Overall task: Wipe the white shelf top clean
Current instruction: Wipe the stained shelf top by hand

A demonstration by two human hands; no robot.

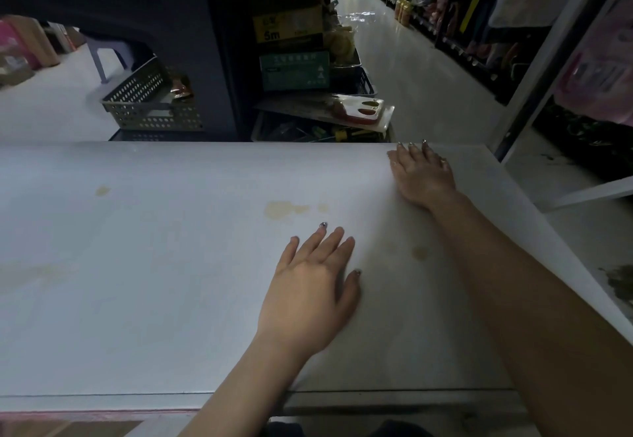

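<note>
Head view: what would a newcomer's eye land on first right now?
Two bare hands lie flat on the white shelf top: the left hand mid-board, the right hand near its far right corner. Yellowish stains blotch the board just beyond the left hand.

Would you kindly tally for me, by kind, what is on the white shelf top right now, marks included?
On the white shelf top:
Bare hands lying flat: 2, the left hand and the right hand
Distinct yellowish-brown stains: 4
Total: 6; a faint smear at the far left is too pale to count.
</note>
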